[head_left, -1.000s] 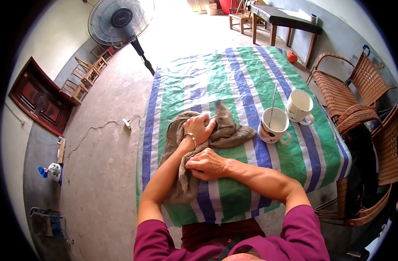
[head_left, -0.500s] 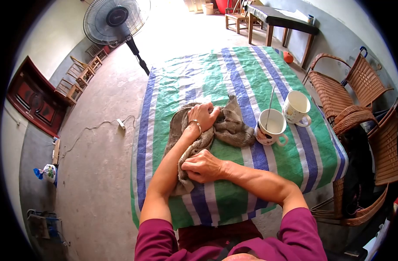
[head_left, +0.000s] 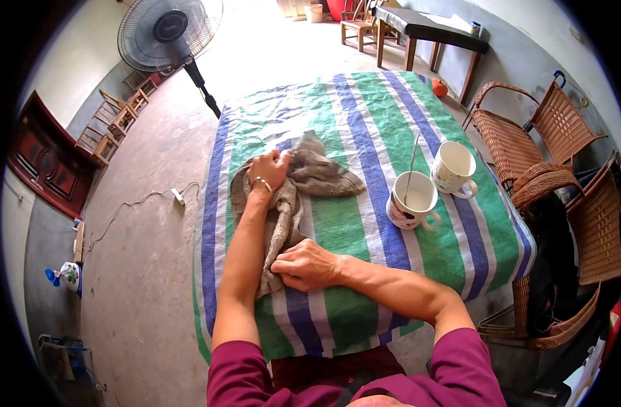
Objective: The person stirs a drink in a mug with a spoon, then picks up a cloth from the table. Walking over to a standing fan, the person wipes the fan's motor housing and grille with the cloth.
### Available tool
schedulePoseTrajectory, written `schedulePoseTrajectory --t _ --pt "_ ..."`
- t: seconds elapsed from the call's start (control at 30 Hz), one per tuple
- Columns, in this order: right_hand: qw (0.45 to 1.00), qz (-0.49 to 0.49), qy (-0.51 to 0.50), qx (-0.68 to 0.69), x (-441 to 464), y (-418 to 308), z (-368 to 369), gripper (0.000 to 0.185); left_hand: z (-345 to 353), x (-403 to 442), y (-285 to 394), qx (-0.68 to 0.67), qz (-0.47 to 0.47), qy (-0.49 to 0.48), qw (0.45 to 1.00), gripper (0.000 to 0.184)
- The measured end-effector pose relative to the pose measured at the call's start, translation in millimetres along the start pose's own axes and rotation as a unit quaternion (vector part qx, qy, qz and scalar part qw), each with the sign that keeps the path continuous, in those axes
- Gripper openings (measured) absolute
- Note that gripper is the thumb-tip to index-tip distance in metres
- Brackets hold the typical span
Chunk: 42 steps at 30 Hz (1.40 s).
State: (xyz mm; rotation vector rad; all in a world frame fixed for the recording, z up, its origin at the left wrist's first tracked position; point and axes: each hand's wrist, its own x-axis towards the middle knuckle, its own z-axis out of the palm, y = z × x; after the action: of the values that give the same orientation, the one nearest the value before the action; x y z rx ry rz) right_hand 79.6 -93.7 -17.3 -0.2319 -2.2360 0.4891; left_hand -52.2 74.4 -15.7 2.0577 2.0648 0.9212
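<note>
A crumpled brown-grey cloth lies over the left part of the table on a striped green, white and blue sheet. My left hand, with a bracelet at the wrist, is closed on the cloth's upper part. Nearer to me, my right hand pinches the cloth's lower edge between curled fingers. To the right of the cloth stands a mug with a thin metal stem sticking out of it. A second mug is just behind it.
A standing fan is beyond the table's far left corner. Wicker chairs stand close along the right side. A dark-topped table is at the back right. A cable with a white socket lies on the floor at left.
Both hands remain on the cloth. The left hand has shifted left and slightly away from me, pulling the cloth farther from the mugs. The view has shifted a little too.
</note>
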Motion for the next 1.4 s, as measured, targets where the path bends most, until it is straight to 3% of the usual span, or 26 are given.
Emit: schedulePoseTrajectory --t 0.33,0.43,0.83,1.4 --pt "1.000 0.014 -0.026 -0.004 0 -1 -1 0.008 -28 12 -62 0.027 -0.091 0.083 0.992 0.038" --pt "1.000 0.017 -0.026 -0.002 -1 -1 0 0.008 -36 12 -78 0.036 -0.125 0.061 0.990 0.040" --pt "1.000 -0.004 -0.004 -0.010 -3 2 3 0.008 -58 -22 -99 0.036 -0.114 0.105 0.987 0.041" --pt "1.000 0.001 -0.009 -0.008 -3 2 3 0.009 -67 -46 -95 0.032 -0.144 0.075 0.986 0.037"
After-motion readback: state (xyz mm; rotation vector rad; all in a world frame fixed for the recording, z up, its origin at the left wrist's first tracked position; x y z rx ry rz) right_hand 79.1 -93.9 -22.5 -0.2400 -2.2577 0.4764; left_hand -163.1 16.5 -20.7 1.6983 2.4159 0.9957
